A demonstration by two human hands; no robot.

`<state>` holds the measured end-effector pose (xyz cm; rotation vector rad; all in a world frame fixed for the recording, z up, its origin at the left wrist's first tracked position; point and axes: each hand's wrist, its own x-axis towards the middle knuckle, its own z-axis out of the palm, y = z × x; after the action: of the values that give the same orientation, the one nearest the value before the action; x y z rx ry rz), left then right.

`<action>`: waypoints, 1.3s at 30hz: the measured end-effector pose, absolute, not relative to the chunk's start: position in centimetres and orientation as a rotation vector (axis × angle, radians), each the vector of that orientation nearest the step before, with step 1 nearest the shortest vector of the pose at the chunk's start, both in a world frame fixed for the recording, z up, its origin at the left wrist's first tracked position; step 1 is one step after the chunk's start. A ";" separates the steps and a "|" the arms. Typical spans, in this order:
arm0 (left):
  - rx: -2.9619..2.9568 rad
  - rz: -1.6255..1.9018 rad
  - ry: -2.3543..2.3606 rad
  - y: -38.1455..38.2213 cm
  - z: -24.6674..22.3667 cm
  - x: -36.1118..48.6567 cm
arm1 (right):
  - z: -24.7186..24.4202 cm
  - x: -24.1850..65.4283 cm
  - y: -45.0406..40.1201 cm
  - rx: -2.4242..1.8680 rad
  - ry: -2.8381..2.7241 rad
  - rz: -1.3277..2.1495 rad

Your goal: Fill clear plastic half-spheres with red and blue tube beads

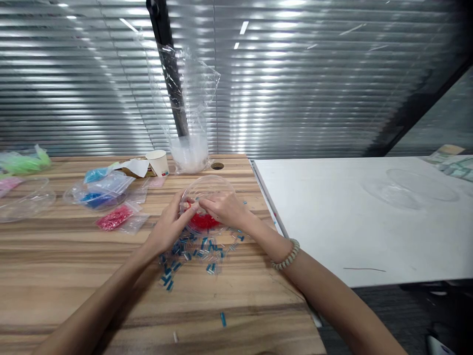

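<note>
Two-handedly working over red bits [204, 223]: clamping bowl [207, 185] with left hand [170, 227], seemingly for steadiness; reaching inside with right hand [228, 209], with pinch unclear.

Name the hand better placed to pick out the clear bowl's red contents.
Right, probably: the right hand is over the red contents; the left hand grips the clear bowl.

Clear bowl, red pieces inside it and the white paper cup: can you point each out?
Clear bowl [210, 182]: head view, on its far wall.
Red pieces [204, 222]: head view, near the middle of the pile.
White paper cup [158, 164]: head view, on its outer side.
</note>
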<state>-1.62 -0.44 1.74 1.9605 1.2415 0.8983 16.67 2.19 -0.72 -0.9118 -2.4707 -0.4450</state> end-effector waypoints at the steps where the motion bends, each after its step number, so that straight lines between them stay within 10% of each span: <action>1: 1.960 0.899 1.240 -0.4 1.7 -1.6 | -0.7 16.7 2.2 -0.909 -2.468 -0.448; 39: 2.021 0.887 1.248 -0.3 1.6 -1.7 | -0.8 16.6 2.2 -0.903 -2.493 -0.431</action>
<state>-1.75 -0.35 1.65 2.0215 1.2476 0.8865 16.61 2.18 -0.84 -0.9033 -2.4931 -0.4313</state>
